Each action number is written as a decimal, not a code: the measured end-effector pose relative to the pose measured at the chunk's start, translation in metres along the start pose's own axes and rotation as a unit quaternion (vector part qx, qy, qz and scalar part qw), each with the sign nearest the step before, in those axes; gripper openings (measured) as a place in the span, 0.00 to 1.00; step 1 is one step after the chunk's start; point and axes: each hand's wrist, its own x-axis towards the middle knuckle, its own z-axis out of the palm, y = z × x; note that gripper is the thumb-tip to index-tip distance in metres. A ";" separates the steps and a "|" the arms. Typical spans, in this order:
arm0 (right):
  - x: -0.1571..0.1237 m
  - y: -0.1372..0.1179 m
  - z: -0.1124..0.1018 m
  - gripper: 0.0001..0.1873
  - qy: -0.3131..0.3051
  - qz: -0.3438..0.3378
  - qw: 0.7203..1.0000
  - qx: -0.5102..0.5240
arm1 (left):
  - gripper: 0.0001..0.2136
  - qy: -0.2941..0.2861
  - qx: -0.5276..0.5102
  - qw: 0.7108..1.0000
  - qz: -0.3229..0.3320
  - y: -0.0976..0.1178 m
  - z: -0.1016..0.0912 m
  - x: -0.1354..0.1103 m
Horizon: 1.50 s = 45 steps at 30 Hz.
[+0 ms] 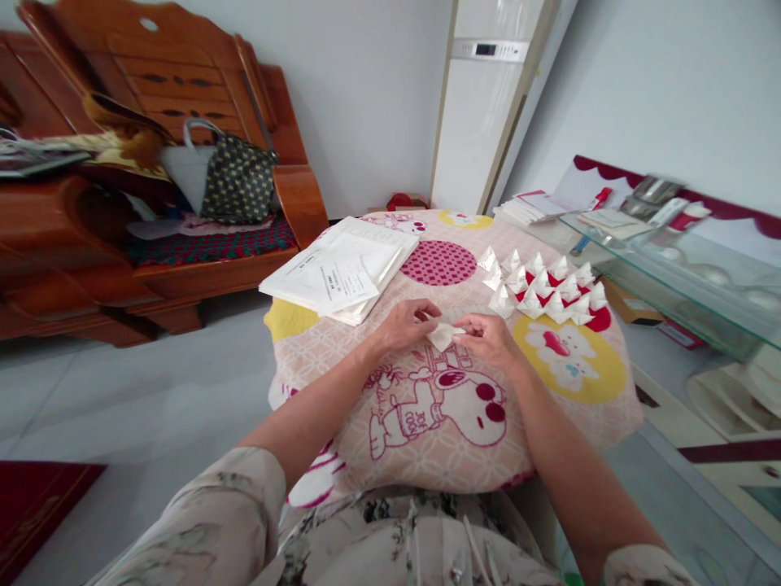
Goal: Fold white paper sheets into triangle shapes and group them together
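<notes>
A cloth-covered table (439,472) is filling the frame's middle; a paper stack (305,268) is lying left of centre, folded white shapes (554,303) are standing at right. Centrally, the left hand (403,324) and right hand (488,338) are pinching a small paper piece (444,336).

From my remote seat I saw a home: carved wooden settee (176,80), cartoon-print tablecloth (439,468), handbag (241,181), standing air conditioner (479,110).
</notes>
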 end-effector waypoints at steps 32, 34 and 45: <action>-0.019 0.043 -0.080 0.14 0.533 0.050 0.837 -0.109 | 0.13 0.056 0.070 0.995 -0.043 -0.006 0.002 0.000; -0.033 0.051 -0.109 0.14 0.558 0.100 0.803 -0.186 | 0.12 0.056 0.072 0.995 -0.044 -0.007 0.002 0.001; -0.051 0.076 -0.194 0.18 0.329 0.373 0.757 -0.423 | 0.11 0.050 0.059 0.996 -0.033 -0.015 0.004 0.003</action>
